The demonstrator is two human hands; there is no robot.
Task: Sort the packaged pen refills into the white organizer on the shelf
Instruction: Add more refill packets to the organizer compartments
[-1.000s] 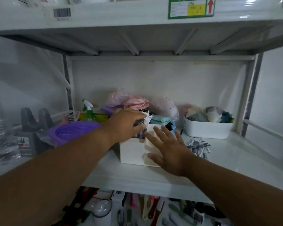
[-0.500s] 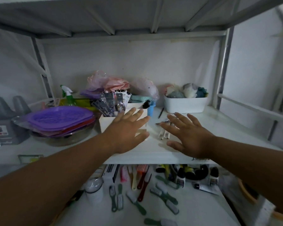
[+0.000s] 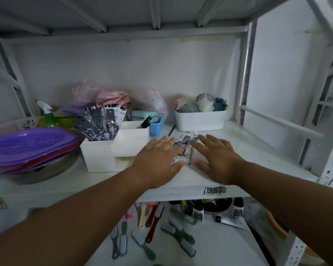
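Both arms are being held out over the shelf (image 3: 238, 150), palms down. The left hand (image 3: 158, 160) is being kept flat with its fingers straight and slightly spread, nothing gripped in it; its fingertips are lying at the left edge of a loose pile of packaged refills (image 3: 185, 143). The right hand (image 3: 217, 158) is likewise being held flat and spread, with its fingers pointing toward the back of the shelf and its thumb stretched out toward the left hand. Whether either palm is pressing on the shelf cannot be told.

The loose refills are being framed between the two hands, partly under the fingertips on both sides, with a thin dark pen (image 3: 189, 156) lying in the gap between the thumbs. More packaged refills (image 3: 102, 121) are being held upright in the rear left compartment of the white organizer (image 3: 104, 158), which is standing just left of the left hand. A white bin (image 3: 200, 120) of soft items is sitting behind the pile, near the back wall. Purple plates (image 3: 31, 143) are being carried on a metal bowl (image 3: 46, 167) at the far left. Brushes (image 3: 148, 227) are lying scattered on the shelf below.
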